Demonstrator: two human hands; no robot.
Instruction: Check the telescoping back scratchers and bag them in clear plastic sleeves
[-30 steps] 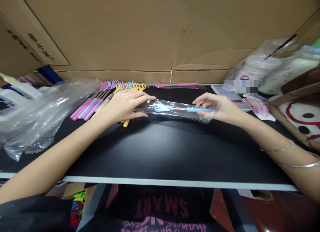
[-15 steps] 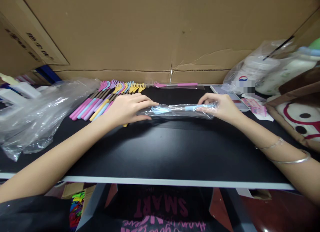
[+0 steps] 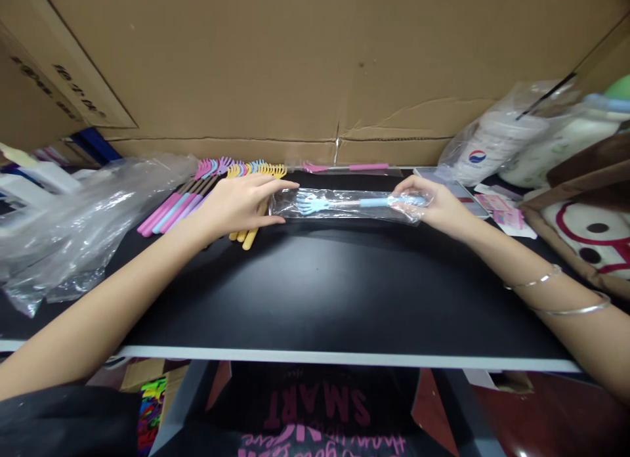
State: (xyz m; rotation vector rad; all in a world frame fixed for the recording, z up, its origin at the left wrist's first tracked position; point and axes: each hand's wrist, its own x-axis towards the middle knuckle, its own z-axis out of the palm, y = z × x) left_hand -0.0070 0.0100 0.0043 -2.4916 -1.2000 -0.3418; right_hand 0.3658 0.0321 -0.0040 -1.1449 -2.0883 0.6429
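Observation:
A light blue back scratcher (image 3: 315, 203) with a hand-shaped head lies inside a clear plastic sleeve (image 3: 344, 213), held level just above the tabletop. My right hand (image 3: 440, 207) pinches the sleeve and the handle end at the right. At the left end, my left hand (image 3: 241, 201) has its thumb and fingers apart around the sleeve's edge, beside the scratcher's head. Beneath and behind that hand lies a row of loose back scratchers (image 3: 180, 207) in pink, blue, purple and yellow, partly hidden by it.
A bagged pink back scratcher (image 3: 367, 167) lies along the cardboard wall (image 3: 275, 69). Clear plastic bags (image 3: 98, 214) spread over the left side. On the right are a flat tray-like item (image 3: 467, 199), pink cards (image 3: 502, 211), a bagged white cup (image 3: 497, 145) and a brown bag (image 3: 556, 230).
The bagged blue scratcher has shifted slightly up and its head now shows flat. My left hand has moved a little left and up, uncovering yellow handles.

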